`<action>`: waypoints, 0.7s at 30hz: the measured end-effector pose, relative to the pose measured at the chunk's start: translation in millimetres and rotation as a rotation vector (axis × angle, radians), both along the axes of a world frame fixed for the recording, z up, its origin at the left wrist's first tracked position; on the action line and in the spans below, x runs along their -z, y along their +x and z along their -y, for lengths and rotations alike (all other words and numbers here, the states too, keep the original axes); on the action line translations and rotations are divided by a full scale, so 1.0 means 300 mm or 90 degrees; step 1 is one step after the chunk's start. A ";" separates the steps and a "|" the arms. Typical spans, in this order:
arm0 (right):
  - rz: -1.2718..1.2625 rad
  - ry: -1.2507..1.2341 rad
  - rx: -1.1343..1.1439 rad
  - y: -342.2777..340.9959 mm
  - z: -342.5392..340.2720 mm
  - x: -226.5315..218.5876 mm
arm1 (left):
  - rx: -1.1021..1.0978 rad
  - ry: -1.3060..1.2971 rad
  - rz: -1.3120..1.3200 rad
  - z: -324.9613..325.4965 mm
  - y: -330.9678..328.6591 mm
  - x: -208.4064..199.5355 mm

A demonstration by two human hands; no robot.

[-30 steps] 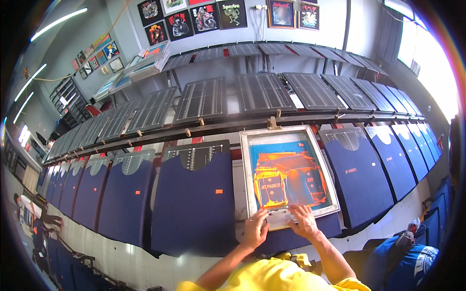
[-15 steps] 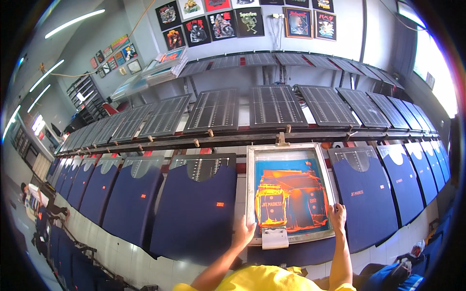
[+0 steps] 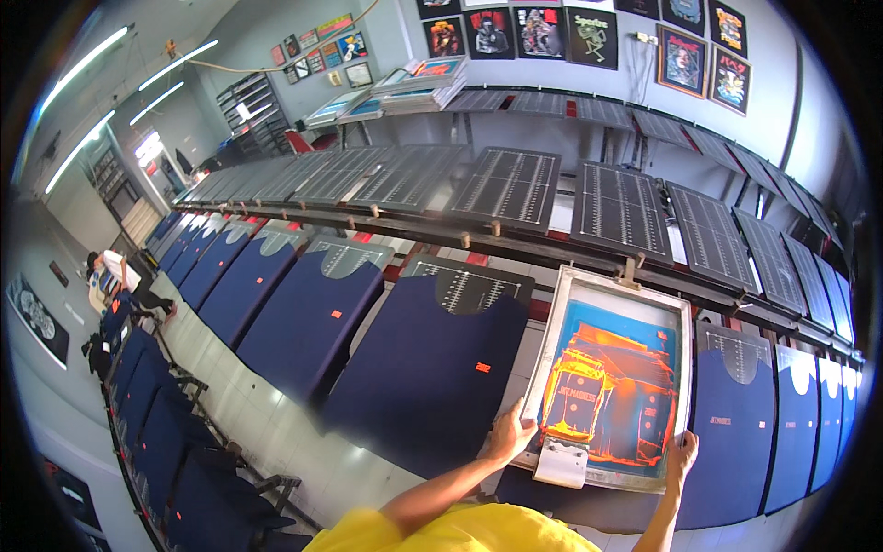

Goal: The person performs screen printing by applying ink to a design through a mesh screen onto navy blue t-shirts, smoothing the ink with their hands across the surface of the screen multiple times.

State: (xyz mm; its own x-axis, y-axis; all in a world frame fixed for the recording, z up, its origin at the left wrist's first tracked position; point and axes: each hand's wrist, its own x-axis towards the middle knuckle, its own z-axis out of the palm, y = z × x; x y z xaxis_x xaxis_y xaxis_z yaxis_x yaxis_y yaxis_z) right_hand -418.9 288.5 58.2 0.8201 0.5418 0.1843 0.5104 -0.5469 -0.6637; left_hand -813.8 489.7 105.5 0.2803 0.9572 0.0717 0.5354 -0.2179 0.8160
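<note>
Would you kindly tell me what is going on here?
The person's left hand and right hand grip opposite sides of a screen-printing frame, near its lower end. It is over a navy shirt, with orange ink inside and a pale squeegee at its lower edge. More shirts lie on boards to either side.

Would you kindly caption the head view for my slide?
Left hand and right hand hold a framed printing screen streaked with orange ink, beside navy shirts on boards.
</note>
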 end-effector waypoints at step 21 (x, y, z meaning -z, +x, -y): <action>-0.054 -0.023 0.001 -1.191 -0.557 -0.099 | -0.009 -0.048 0.003 -0.527 -1.133 -0.106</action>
